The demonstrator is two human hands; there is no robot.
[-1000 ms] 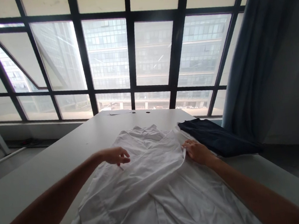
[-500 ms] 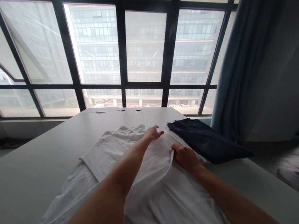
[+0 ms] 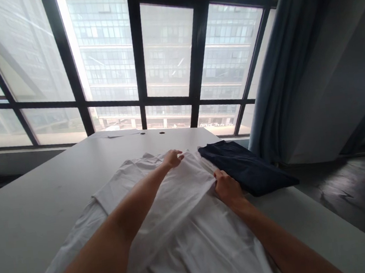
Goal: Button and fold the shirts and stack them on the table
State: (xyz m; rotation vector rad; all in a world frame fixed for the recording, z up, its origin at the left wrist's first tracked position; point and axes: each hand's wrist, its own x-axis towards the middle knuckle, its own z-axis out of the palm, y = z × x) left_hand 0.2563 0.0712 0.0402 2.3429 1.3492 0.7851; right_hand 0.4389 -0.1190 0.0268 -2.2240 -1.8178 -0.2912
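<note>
A white shirt (image 3: 178, 223) lies spread on a grey table (image 3: 45, 198), its collar end toward the window. My left hand (image 3: 172, 158) reaches across to the collar area, fingers stretched and resting flat on the cloth. At the shirt's right edge, my right hand (image 3: 226, 187) is closed, pinching a fold of the white cloth. A folded dark navy garment (image 3: 247, 168) lies just right of my right hand.
Large black-framed windows (image 3: 139, 71) stand behind the table. A blue-grey curtain (image 3: 279, 65) hangs at the right. The table's right edge drops to a dark floor (image 3: 348, 197). Two small holes (image 3: 152, 133) sit near the table's far edge.
My left hand moved from the shirt's left side across to the collar near the right. The right hand stayed pinching the shirt's edge. The view turned to the right.
</note>
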